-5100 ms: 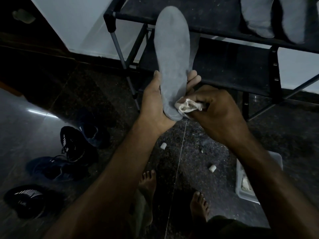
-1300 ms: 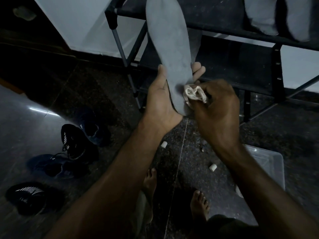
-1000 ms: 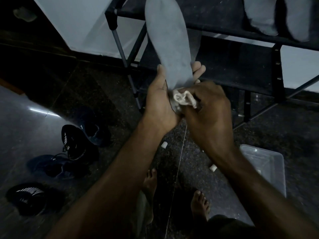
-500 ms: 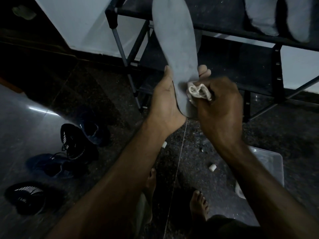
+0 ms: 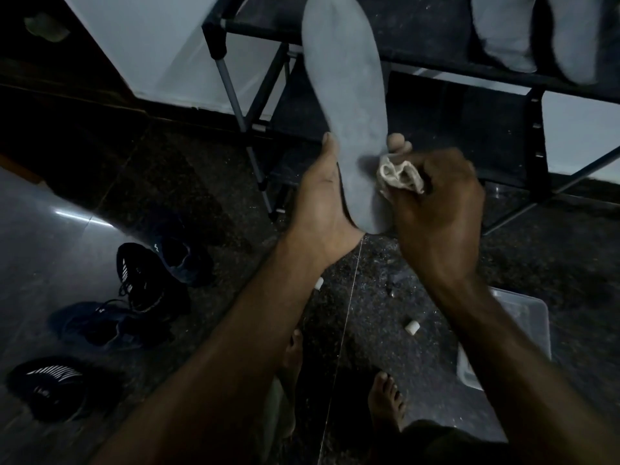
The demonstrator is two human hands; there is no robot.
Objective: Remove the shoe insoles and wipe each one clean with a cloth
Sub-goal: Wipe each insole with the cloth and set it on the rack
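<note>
A long grey insole (image 5: 349,105) stands upright in front of me, toe end up. My left hand (image 5: 322,203) grips its heel end from behind, thumb on the left edge and fingertips showing at the right edge. My right hand (image 5: 439,203) holds a bunched white cloth (image 5: 399,174) and presses it against the lower right part of the insole. Two more grey insoles (image 5: 503,28) lie on the top shelf of the black shoe rack (image 5: 496,129). Several dark shoes (image 5: 147,273) sit on the floor at the left.
A clear plastic tub (image 5: 523,330) sits on the dark floor at the right, partly behind my right forearm. Two small white pieces (image 5: 412,327) lie on the floor. My bare feet (image 5: 385,401) are below. A pale wall stands behind the rack.
My right hand has rubbed the cloth back and forth over the insole's heel part; it now sits at the right edge. The insole has shifted slightly in my left hand.
</note>
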